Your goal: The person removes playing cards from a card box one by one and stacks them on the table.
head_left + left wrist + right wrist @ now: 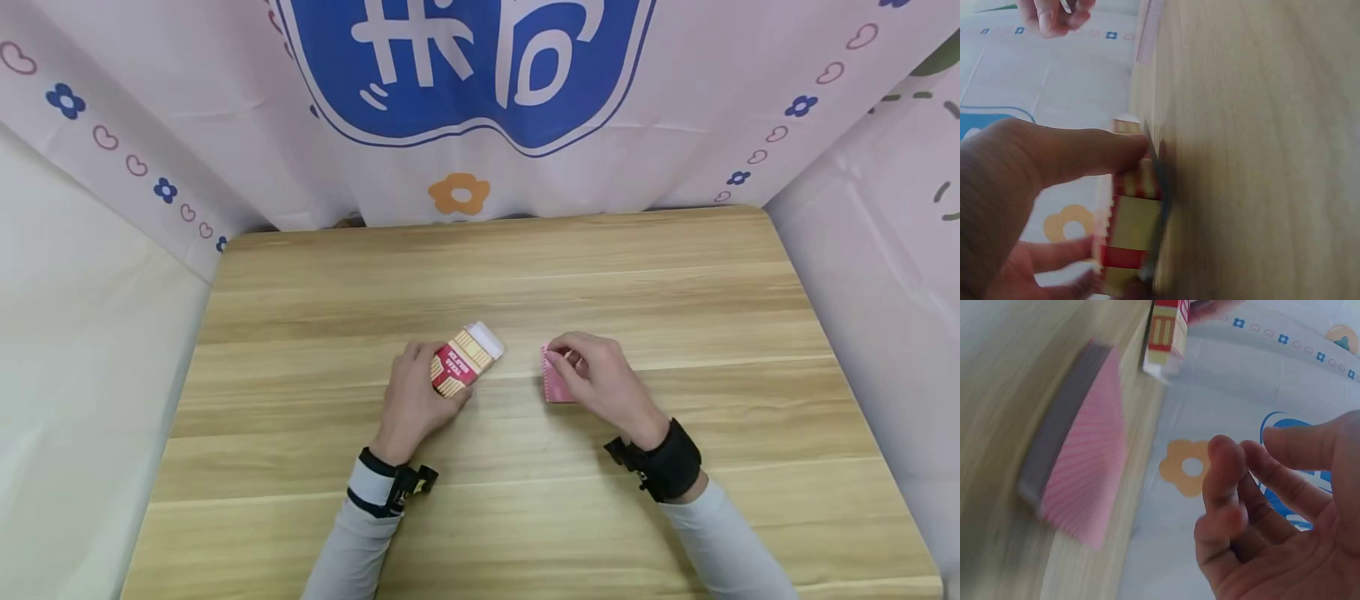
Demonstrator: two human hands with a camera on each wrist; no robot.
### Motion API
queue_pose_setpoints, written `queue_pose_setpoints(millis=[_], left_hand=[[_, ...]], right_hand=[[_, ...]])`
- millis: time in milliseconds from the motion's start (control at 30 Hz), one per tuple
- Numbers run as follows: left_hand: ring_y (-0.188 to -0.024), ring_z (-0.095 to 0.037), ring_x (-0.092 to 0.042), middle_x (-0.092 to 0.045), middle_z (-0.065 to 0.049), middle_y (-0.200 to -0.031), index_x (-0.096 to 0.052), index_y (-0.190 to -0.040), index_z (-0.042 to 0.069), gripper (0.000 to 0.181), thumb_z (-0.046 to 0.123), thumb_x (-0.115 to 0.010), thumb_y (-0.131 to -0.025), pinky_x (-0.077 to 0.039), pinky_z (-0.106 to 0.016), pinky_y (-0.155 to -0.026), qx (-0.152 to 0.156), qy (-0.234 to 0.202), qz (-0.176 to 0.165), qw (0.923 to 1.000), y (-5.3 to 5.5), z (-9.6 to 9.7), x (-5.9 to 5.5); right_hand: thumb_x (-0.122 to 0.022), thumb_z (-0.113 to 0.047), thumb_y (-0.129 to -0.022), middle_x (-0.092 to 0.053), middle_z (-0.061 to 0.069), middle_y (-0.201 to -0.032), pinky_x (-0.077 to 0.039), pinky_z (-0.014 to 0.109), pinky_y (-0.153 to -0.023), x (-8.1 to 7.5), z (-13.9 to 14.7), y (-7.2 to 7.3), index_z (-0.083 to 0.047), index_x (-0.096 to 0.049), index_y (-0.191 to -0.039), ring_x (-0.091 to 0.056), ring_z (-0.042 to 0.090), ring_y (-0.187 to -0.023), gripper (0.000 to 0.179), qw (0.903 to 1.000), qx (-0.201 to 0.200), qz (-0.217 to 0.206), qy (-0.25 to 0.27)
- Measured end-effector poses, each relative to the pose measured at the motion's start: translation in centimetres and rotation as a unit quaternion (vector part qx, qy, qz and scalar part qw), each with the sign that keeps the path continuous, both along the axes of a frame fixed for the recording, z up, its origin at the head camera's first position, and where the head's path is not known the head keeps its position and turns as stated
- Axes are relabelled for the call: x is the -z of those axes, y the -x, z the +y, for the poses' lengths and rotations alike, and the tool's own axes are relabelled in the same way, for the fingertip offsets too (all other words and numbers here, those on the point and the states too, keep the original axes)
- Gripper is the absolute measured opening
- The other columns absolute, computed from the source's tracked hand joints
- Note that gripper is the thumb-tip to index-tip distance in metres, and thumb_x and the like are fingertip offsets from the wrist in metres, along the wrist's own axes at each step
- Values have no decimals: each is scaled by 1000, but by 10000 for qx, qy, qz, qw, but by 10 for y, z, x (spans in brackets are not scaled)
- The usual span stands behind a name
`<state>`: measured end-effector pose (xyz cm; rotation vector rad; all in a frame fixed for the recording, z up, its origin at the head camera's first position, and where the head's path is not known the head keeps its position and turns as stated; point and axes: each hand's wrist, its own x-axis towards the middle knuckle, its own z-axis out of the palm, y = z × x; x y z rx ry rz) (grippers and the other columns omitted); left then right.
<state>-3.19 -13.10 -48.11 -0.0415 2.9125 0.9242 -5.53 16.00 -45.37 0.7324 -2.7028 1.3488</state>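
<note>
So, wood tbl [510,517] w/ deck [1085,456], wht drape [262,158] (flowery)

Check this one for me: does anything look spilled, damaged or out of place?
Nothing looks spilled or damaged. The card box, held slantwise in the left hand, has its white end flap open, which fits the pink-backed deck lying outside it. That deck sits in one stack by the right hand.
</note>
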Motion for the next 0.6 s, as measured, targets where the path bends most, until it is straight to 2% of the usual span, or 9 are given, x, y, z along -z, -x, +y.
queue_pose_setpoints(millis=[133,233,300,333,400,467,533,600], left_hand=[[-120,-33,-62,-64,-14,-133,-63,-143,7,78,29,-97,-76,-56,-50,-102,213,-769,263,9965,-2,-5,1],[-114,-31,-67,-66,-15,-135,-63,-144,9,77,22,-97,-76,-63,-42,-92,415,-1447,245,9883,-4,-6,0],[-108,-30,-72,-64,-18,-138,-61,-147,9,79,16,-97,-77,-66,-34,-81,537,-1991,69,9785,-7,-6,1],[-104,-30,-74,-63,-19,-140,-60,-148,10,80,13,-97,-78,-67,-31,-76,571,-2279,-59,9720,-8,-5,1],[-101,-32,-77,-61,-20,-143,-57,-150,11,81,8,-95,-78,-67,-28,-73,623,-2856,-330,9557,-9,-4,2],[-103,-35,-77,-58,-21,-145,-54,-151,11,83,1,-93,-79,-67,-29,-79,688,-3499,-619,9322,-10,-2,3],[-111,-36,-74,-56,-19,-146,-53,-150,13,82,-4,-91,-79,-66,-32,-87,700,-4042,-857,9079,-11,-1,5],[-122,-36,-69,-53,-18,-149,-52,-151,13,82,-7,-88,-81,-64,-35,-96,703,-4532,-1038,8826,-12,0,6]], right_hand=[[-70,-7,-103,-78,5,-99,-61,26,-68,-4,-10,1,-4,-77,-110,-70,13,-81,10,9992,-72,-167,355],[-72,-4,-102,-79,9,-106,-65,27,-77,-6,-17,1,-2,-78,-112,-75,16,-90,12,9963,-211,-364,746],[-73,-3,-101,-79,12,-109,-67,29,-81,-7,-21,1,0,-78,-113,-76,20,-94,13,9935,-306,-518,962],[-73,-3,-101,-79,14,-110,-67,31,-78,-7,-23,1,1,-78,-113,-77,22,-93,14,9919,-347,-609,1063],[-73,-1,-100,-78,15,-111,-68,34,-73,-7,-26,0,3,-78,-113,-77,26,-93,15,9891,-377,-757,1201],[-73,0,-99,-78,16,-111,-67,35,-64,-7,-27,0,3,-78,-114,-77,31,-87,16,9868,-350,-897,1306],[-73,1,-99,-77,16,-111,-65,35,-55,-6,-28,-1,3,-78,-114,-75,36,-81,16,9844,-324,-1018,1401],[-73,2,-99,-77,15,-110,-64,33,-52,-6,-28,-1,3,-78,-114,-74,38,-76,16,9836,-287,-1073,1424]])
